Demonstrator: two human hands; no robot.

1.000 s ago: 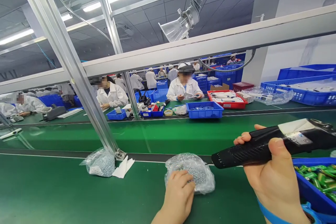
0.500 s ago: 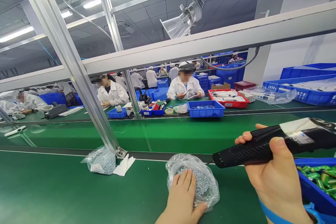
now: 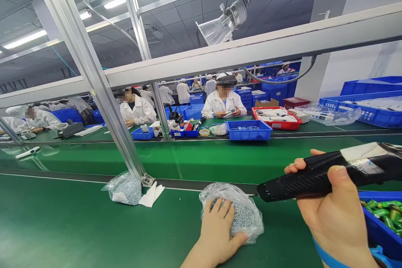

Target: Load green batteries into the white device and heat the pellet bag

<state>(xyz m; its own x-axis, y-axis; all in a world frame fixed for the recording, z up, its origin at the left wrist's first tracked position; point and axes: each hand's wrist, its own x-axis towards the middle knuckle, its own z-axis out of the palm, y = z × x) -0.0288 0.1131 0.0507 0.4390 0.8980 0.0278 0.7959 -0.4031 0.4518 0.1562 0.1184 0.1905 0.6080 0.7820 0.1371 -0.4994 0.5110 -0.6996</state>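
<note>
My right hand [image 3: 337, 205] is wrapped round a black electric screwdriver [image 3: 301, 180], held level above the bench with its nose pointing left. The thin bit reaches toward the rim of an opened clear plastic bag [image 3: 256, 228]. A heap of tiny silvery screws [image 3: 243, 214] fills that bag. Resting on the heap, my left hand [image 3: 218, 230] has its fingers spread and its thumb out to the right. Whether any screw lies under the fingertips is hidden. A blue band circles my right wrist.
A second bag of screws [image 3: 130, 190] and white paper [image 3: 153, 194] lie by the metal post [image 3: 103, 92]. At right stands a blue bin [image 3: 381, 234] of green cylindrical cells. Beyond the green conveyor belt [image 3: 201, 159], co-workers sit among blue bins and a red tray [image 3: 276, 122].
My left fingers have spread wider over the screws, and the hand sits slightly higher. My right hand still holds the screwdriver in nearly the same pose. The whole view has shifted slightly.
</note>
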